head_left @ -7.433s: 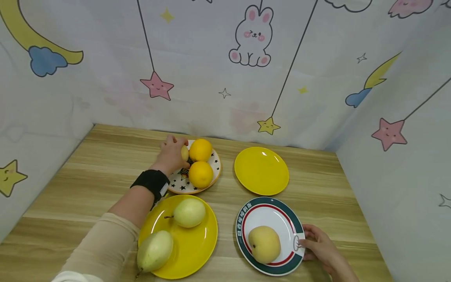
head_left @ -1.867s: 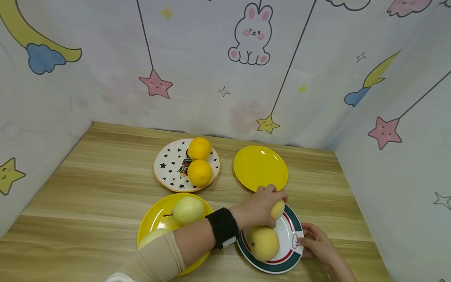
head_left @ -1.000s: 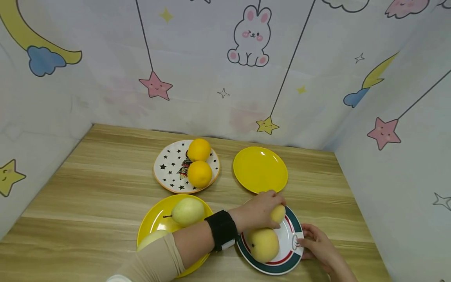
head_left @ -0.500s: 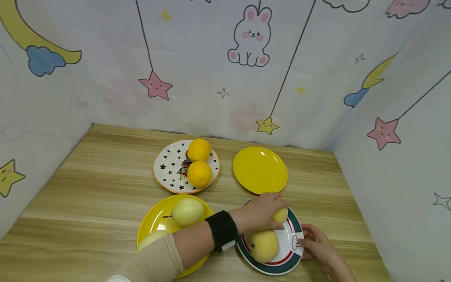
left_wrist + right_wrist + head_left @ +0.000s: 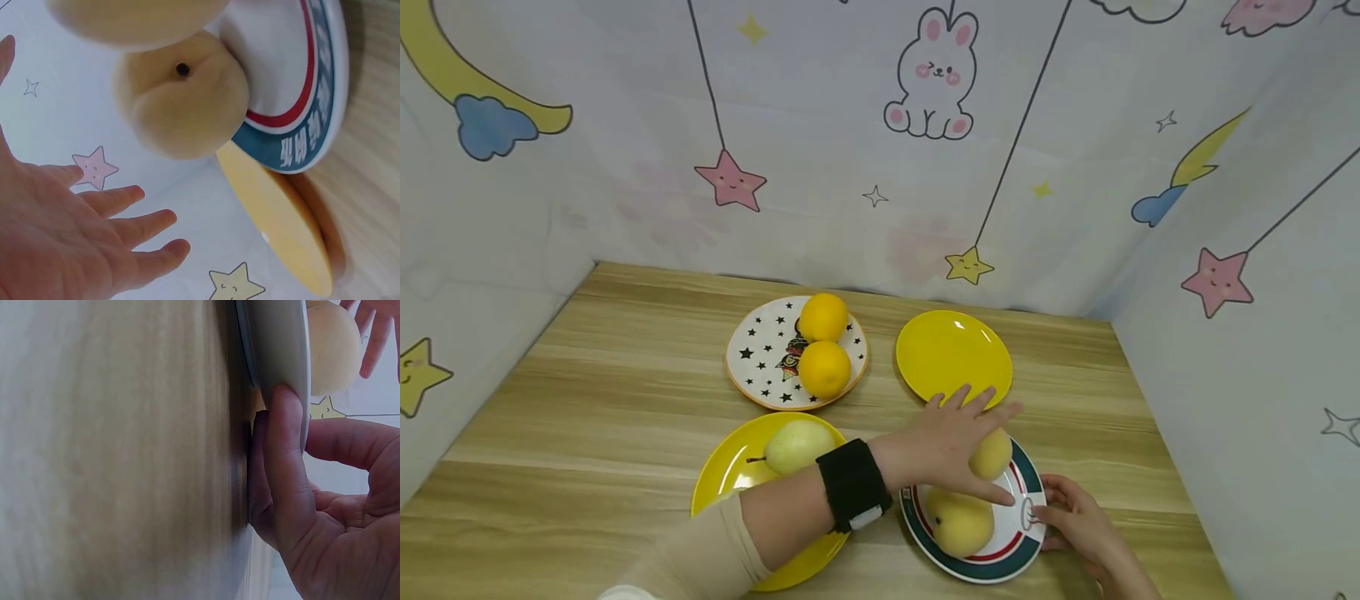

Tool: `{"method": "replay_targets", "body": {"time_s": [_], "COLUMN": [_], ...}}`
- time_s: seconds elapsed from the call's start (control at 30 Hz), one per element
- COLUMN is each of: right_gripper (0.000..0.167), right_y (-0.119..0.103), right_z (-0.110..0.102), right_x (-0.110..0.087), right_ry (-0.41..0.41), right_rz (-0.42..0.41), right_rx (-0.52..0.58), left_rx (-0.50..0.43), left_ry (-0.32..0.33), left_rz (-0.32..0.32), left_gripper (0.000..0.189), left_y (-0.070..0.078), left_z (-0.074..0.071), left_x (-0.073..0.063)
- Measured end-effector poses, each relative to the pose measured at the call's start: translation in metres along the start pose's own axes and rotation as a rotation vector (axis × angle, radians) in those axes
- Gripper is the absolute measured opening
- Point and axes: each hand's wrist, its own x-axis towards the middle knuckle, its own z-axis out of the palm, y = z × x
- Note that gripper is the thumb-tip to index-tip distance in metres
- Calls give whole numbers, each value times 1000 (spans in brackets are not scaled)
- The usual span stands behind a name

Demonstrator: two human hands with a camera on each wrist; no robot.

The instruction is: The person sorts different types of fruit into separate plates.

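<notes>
Over the white plate with a green-and-red rim (image 5: 1017,569), my left hand (image 5: 942,446) spreads its fingers and holds nothing. Under and beside it, two yellow peaches sit on that plate: a near peach (image 5: 962,527) with a dark stem hollow and a far peach (image 5: 992,455) partly hidden by the hand. The left wrist view shows the spread left hand (image 5: 69,231) apart from both peaches. My right hand (image 5: 1081,518) pinches the plate's right rim. In the right wrist view, its thumb is on one face of the plate (image 5: 284,350) and its fingers are on the other.
A yellow plate (image 5: 805,567) with pears, one pear (image 5: 797,447) in plain sight, lies under the left forearm. Behind it, two oranges (image 5: 824,369) rest on a star-patterned plate (image 5: 752,367). A bare yellow plate (image 5: 955,354) lies at the back. Printed cloth walls enclose the table.
My left hand carried a peach from the star-patterned plate to the green-rimmed plate. It has now let go, with its fingers spread and raised. The right hand stays on the rim.
</notes>
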Motion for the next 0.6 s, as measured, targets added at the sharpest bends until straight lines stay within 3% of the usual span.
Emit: {"method": "replay_targets", "body": {"time_s": [0.27,0.6], "right_gripper": [53,53], "right_y": [1,-2], "right_z": [0,4], "right_x": [0,0], "right_ry": [-22,42], "right_rz": [-32,1], "right_rx": [13,1], "left_rx": [26,120], "left_ry": [-22,7], "left_rz": [-3,-30], "left_gripper": [112,111], "left_y": [1,0], "left_z": [-14,-32], "left_x": [-12,-30]}}
